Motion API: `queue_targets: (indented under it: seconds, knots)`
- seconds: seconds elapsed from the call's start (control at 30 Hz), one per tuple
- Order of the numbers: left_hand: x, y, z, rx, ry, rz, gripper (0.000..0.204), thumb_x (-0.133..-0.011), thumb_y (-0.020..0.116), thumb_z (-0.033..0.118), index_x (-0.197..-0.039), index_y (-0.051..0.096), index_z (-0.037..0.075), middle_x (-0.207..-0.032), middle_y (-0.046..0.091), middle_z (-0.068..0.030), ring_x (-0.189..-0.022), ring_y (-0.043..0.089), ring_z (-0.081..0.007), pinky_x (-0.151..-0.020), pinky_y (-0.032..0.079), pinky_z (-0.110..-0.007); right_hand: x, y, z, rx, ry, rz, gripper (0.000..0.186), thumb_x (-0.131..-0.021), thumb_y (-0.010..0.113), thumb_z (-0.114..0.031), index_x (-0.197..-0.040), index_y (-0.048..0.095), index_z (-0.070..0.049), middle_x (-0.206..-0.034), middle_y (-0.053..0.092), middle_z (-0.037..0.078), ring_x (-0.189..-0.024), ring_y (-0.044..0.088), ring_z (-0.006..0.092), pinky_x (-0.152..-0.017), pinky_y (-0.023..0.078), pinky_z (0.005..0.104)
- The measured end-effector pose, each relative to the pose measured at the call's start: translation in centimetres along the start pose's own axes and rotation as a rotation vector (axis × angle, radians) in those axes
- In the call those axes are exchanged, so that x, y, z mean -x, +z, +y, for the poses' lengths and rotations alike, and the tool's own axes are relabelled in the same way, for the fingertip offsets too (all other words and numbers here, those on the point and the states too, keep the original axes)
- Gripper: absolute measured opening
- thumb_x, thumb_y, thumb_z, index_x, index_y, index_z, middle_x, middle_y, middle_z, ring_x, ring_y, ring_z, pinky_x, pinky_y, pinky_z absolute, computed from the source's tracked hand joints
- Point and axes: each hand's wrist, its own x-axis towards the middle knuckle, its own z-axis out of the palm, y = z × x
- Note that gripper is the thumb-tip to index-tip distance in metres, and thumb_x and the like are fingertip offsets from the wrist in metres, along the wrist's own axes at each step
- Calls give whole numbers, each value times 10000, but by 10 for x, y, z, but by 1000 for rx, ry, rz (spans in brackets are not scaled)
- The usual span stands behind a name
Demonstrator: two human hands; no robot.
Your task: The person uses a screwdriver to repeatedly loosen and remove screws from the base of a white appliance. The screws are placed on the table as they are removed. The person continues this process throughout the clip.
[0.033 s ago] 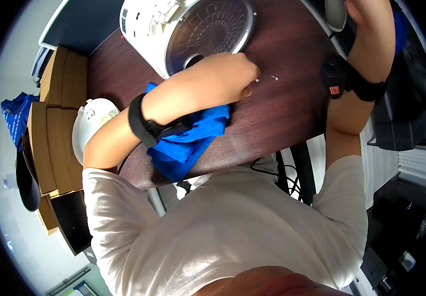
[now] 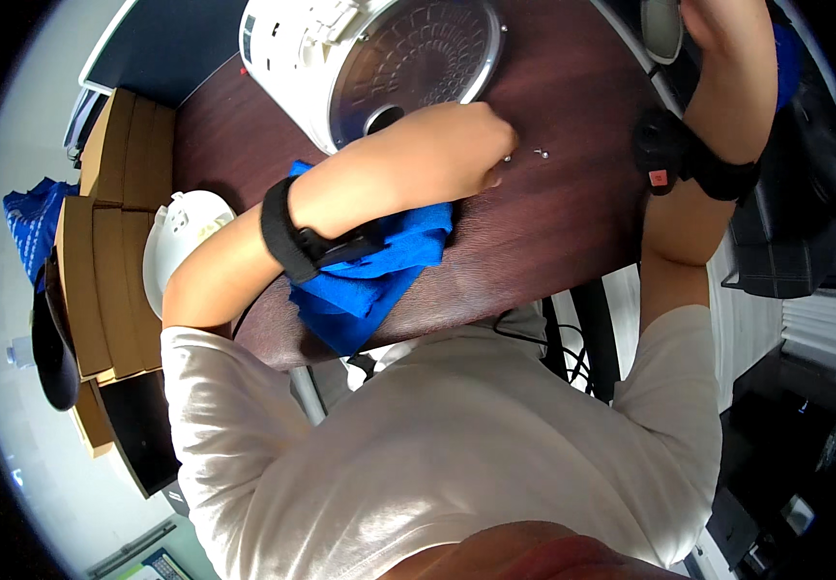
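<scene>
My left hand (image 2: 466,145) is closed over the dark red-brown table, just below the metal disc (image 2: 418,53) on the white cylindrical appliance (image 2: 282,58). What its curled fingers hold, if anything, is hidden. Small silver screws (image 2: 541,153) lie beside it on the tabletop. A crumpled blue cloth (image 2: 360,300) lies under the left forearm. My right hand (image 2: 713,19) is raised at the top right edge, mostly cut off, beside a grey rounded object (image 2: 661,29); its fingers are out of sight.
Stacked cardboard boxes (image 2: 108,280) stand at the left beside a white round plastic part (image 2: 171,256). A blue patterned bag (image 2: 31,217) sits behind them. A black padded item (image 2: 785,251) is at the right, and black cables (image 2: 572,353) hang below the table's curved front edge.
My left hand and wrist have shifted very slightly to the right. The rest of the scene looks almost the same, with a small shift in the view.
</scene>
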Motion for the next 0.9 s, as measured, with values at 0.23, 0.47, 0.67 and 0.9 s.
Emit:
queue_targets:
  seconds: [0.23,0.47,0.67,0.9]
  knots:
    - [-34,22,0,-48,-65,30,126,-770,565,3,-819,672,-42,-847,655,-245,-832,652,-392,-717,535,-428,-34,-35,29,-323,96,-459,493,-988,441,-436,-636,459,-91,-427,297,-70,-336,338,65,-338,294,210]
    - [-53,30,1,-57,-63,73,148,-800,601,85,-832,685,-32,-851,663,-238,-840,658,-385,-739,539,-425,8,2,-16,-21,20,23,494,-987,437,-445,-646,460,-88,-433,290,-65,-335,342,72,-339,293,220]
    - [-66,37,-6,-21,-9,55,157,-797,617,109,-838,690,-24,-850,666,-231,-839,659,-384,-744,537,-429,1,-7,-6,-113,46,-11,494,-989,429,-449,-651,459,-90,-436,294,-64,-336,341,72,-340,296,217]
    - [-67,44,-9,-134,33,51,147,-783,618,108,-805,689,-20,-851,672,-213,-831,660,-384,-741,537,-432,-12,-17,5,-154,31,-229,508,-996,401,-459,-645,447,-94,-432,289,-68,-336,335,71,-341,298,219]
